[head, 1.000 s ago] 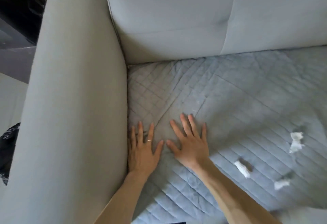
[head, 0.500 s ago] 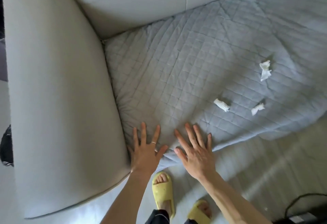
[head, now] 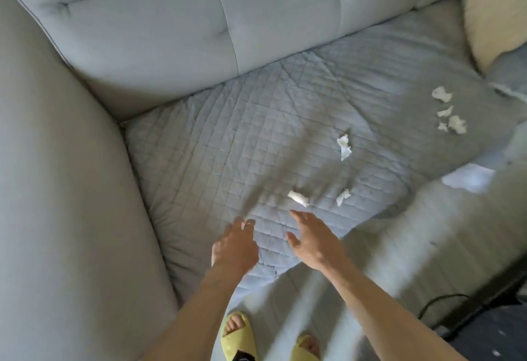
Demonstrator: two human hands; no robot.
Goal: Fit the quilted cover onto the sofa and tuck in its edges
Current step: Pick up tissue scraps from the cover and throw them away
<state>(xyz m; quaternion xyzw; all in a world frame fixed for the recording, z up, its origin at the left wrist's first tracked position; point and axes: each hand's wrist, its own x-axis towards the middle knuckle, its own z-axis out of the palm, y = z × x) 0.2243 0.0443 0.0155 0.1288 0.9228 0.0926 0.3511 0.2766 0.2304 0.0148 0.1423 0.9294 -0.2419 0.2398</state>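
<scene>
The grey-blue quilted cover (head: 256,138) lies spread over the seat of the light grey sofa (head: 159,27), its left edge against the armrest (head: 57,175) and its back edge under the backrest. Its front edge hangs over the seat front. My left hand (head: 235,246) hovers over the cover's front part, fingers loosely curled, holding nothing. My right hand (head: 310,239) is beside it, fingers spread and empty, just below a white paper scrap (head: 298,197). Both hands are motion-blurred.
Several crumpled white paper scraps lie on the cover, one in the middle (head: 344,147), a cluster at the right (head: 450,115). A cream cushion (head: 496,13) sits at the far right. My feet in yellow slippers (head: 238,335) stand on the floor; a black cable (head: 445,300) runs at the lower right.
Both hands have lifted off the cover's front left corner and moved right. The view has pulled back, showing more of the sofa and further paper scraps.
</scene>
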